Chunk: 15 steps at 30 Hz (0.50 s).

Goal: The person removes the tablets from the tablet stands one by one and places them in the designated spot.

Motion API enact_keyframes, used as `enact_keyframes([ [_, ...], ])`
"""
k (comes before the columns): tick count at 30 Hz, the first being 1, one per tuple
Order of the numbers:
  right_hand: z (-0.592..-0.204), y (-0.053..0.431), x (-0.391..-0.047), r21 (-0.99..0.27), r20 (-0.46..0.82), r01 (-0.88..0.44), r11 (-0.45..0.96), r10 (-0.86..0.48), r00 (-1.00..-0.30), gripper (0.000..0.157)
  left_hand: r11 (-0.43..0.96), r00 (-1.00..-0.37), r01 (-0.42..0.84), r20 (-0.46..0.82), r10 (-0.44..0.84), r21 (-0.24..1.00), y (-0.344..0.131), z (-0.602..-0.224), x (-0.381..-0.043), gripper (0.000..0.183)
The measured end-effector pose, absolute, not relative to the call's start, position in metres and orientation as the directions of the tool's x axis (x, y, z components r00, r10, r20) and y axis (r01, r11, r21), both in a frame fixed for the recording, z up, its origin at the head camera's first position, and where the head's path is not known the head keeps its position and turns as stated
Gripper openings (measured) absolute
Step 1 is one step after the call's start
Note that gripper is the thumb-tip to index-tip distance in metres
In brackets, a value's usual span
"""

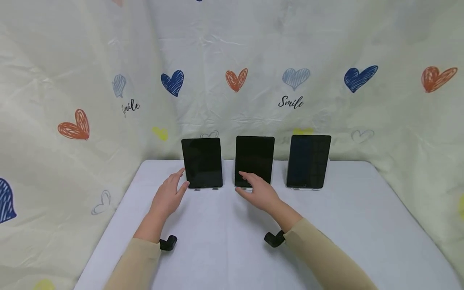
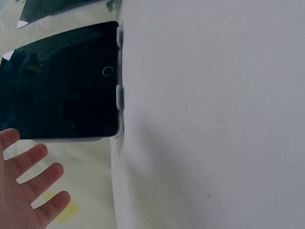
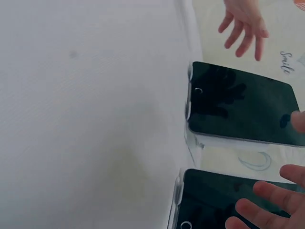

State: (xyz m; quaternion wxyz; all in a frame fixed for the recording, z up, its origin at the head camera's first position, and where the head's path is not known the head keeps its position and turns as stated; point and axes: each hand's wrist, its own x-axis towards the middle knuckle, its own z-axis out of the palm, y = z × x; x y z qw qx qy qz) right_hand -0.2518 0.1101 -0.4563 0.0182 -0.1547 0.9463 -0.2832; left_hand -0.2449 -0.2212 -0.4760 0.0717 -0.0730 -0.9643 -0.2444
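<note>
Three black tablets stand upright in a row on clear stands: a left tablet [image 1: 203, 161], a middle tablet [image 1: 255, 155] and a right tablet [image 1: 308, 161]. My left hand [image 1: 168, 196] is beside the left tablet's left edge, fingers spread and holding nothing. In the left wrist view, its fingers [image 2: 40, 183] fan out along that tablet's side. My right hand [image 1: 262, 194] reaches in front of the middle tablet, overlapping its lower left in the head view, fingers extended with nothing in them. The right wrist view has its fingers [image 3: 259, 212] spread over the middle tablet [image 3: 207, 198].
A white cloth covers the table [image 1: 224, 241]. Behind it hangs a pale curtain [image 1: 261, 44] printed with hearts and the word Smile. Black wrist cameras, one at the left sleeve [image 1: 168, 243] and one at the right, sit below the hands.
</note>
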Motion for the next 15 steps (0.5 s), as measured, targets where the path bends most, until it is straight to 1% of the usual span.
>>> enact_keyframes([
  [6, -0.45, 0.093, -0.263, -0.583, 0.075, -0.259, 0.77, -0.266, -0.961, 0.062, 0.856, -0.988, 0.122, 0.146, 0.055, 0.502, -0.223, -0.482, -0.259, 0.065],
  [15, -0.453, 0.077, -0.273, -0.601, 0.081, -0.241, 0.762, -0.241, -0.967, 0.058, 0.839, -0.993, 0.08, 0.116, 0.02, 0.538, -0.226, -0.485, -0.271, 0.066],
])
